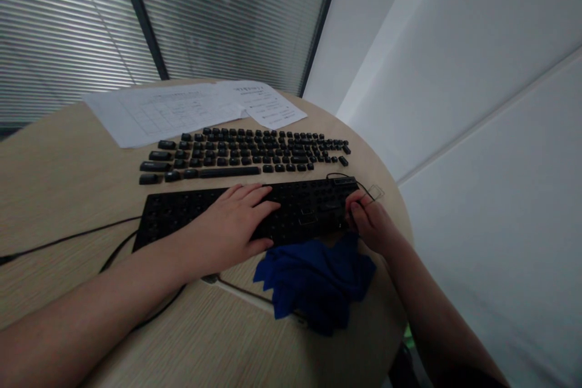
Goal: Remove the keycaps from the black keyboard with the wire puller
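Observation:
A black keyboard base (291, 209) without its keycaps lies across the table. My left hand (236, 221) rests on its middle, fingers spread and nothing in them. At the base's right end my right hand (366, 218) is closed, its fingers pinched around a thin wire tool (375, 193) with loops that stick out beyond the knuckles. Behind the base, loose black keycaps (230, 171) stand in rows. A crumpled blue cloth (318, 279) lies in front of the base.
Printed papers (168, 112) lie at the table's back. Black cables (73, 235) run off to the left. A thin light-handled tool (243, 294) lies partly under the cloth. The round table (218, 339) curves beside a white wall (491, 103) at the right.

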Tool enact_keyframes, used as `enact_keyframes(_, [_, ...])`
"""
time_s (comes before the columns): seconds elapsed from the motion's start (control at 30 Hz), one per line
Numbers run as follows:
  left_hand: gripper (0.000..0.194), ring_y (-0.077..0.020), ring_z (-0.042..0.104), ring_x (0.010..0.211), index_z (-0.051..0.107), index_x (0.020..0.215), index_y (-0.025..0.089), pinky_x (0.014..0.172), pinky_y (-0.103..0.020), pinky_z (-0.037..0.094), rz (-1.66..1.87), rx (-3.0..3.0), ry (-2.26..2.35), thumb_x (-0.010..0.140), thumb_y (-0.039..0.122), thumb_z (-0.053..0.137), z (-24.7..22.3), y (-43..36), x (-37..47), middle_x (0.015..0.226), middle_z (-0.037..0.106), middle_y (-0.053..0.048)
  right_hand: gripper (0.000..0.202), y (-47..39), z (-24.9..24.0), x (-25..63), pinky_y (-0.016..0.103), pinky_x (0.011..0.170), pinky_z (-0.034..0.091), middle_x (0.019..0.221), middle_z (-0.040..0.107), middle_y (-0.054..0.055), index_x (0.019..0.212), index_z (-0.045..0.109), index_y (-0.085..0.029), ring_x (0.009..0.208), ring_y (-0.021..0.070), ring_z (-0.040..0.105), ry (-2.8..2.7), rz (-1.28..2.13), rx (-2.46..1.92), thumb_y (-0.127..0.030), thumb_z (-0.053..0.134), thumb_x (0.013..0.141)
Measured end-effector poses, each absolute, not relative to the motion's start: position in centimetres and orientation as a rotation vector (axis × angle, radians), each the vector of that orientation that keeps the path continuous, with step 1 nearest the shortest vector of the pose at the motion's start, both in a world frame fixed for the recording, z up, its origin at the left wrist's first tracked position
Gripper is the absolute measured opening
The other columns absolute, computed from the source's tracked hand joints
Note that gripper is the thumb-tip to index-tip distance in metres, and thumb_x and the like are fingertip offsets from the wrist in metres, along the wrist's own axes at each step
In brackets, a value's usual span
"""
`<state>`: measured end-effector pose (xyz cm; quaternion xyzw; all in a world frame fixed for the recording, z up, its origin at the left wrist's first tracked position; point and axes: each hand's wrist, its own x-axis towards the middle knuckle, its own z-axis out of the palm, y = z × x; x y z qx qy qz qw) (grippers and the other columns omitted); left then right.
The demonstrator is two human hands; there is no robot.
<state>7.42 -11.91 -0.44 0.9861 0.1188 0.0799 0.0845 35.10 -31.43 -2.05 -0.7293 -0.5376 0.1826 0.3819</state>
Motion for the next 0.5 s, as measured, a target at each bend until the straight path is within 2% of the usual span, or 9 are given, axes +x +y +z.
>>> enact_keyframes(0.33, [0.064,-0.0422,0.048,0.149,0.066,0.142,0.018,0.123,-0.06,0.037,0.244,2.929,0.358,0.085,0.042,0.079,-0.6,-11.9,7.4,0.161,0.052,-0.021,0.01,-32.1,-1.9,35.3,0.027,0.054,0.042,0.064,0.061,-0.002,0.089,0.056,-0.024,0.055,0.0154,0.055,-1.58,0.349,-1.837,-0.03,0.052,0.097])
enact_keyframes(0.5, [0.063,-0.0416,0.048,0.149,0.066,0.142,0.019,0.123,-0.059,0.036,0.258,2.9,0.356,0.084,0.041,0.079,-0.7,-11.8,7.4,0.161,0.052,-0.02,0.021,-32.0,-3.4,35.9,0.023,0.047,0.041,0.065,0.062,-0.002,0.087,0.057,-0.024,0.051,0.0124,0.054,-1.347,0.451,-1.688,-0.036,0.047,0.103])
